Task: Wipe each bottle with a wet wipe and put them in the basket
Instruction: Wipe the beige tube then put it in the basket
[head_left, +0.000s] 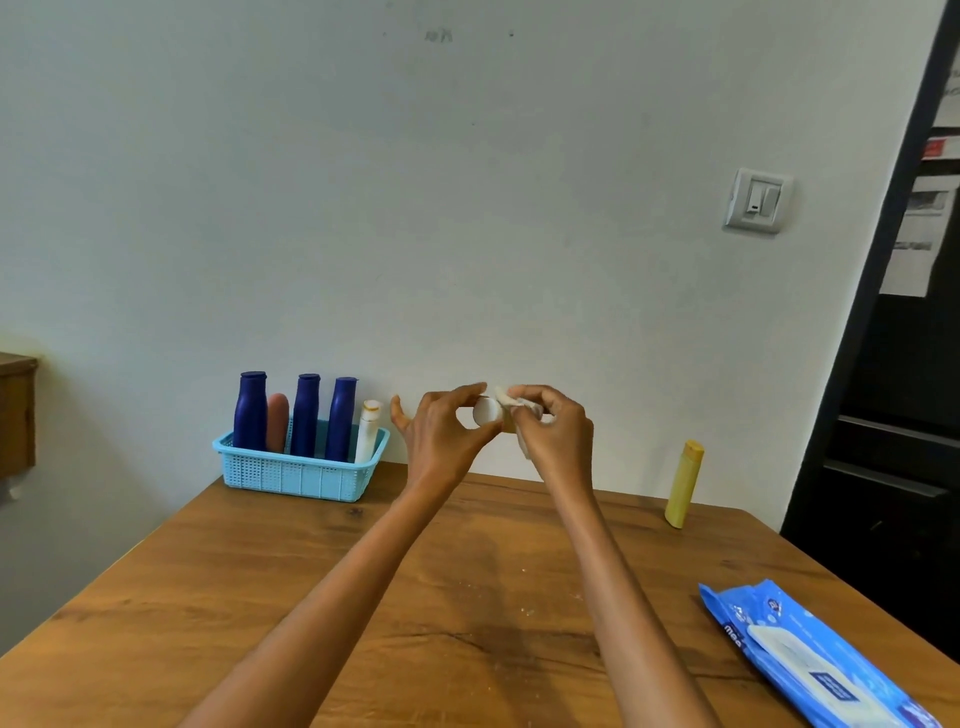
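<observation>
My left hand (444, 428) pinches a small bottle with a round white cap (487, 411), held up above the table with the cap end facing me. My right hand (556, 431) holds a crumpled white wet wipe (511, 400) against the bottle's side. Most of the bottle's body is hidden between my hands. A light blue basket (291, 475) stands at the table's far left. In it stand three dark blue bottles (305, 415), a pinkish bottle (277, 422) and a white bottle (369, 431). A yellow bottle (684, 484) stands alone at the far right.
A blue pack of wet wipes (800, 657) lies at the table's near right corner. The wooden table (363, 597) butts against a white wall with a switch (758, 200). A dark door is at the right, wooden furniture (15, 410) at the left edge.
</observation>
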